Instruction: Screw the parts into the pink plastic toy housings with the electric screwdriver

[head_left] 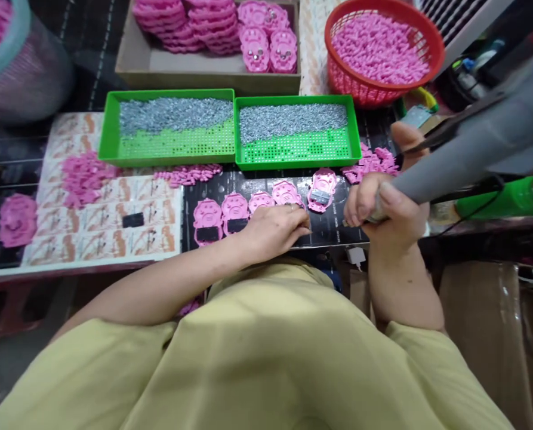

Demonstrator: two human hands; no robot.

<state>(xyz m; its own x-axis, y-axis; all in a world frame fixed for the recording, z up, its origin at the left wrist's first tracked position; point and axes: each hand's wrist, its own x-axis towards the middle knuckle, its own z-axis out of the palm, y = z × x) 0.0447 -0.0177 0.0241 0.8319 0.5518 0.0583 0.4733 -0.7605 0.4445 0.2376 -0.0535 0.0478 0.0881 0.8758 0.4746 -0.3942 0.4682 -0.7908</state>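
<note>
My left hand [279, 230] rests at the table's front edge, its fingers bent and pressed together; whatever they may hold is hidden. It partly covers a row of pink plastic cases, among them one pink case [286, 192] just behind its knuckles. Two cases at the row's left end carry black rectangular pieces [208, 234]. To the right of my left hand lies another pink case [322, 190] with a grey rectangular part. My right hand [389, 206] is wrapped round a grey electric screwdriver [467, 137], which slants up to the right; its tip is not clearly visible.
Two green trays [168, 160] of small metal screws stand behind the row. Beyond them are a cardboard box [203, 80] of stacked pink cases and a red basket [385, 89] of small pink parts. Loose pink pieces [87, 176] lie left; a green cylinder [499, 200] is right.
</note>
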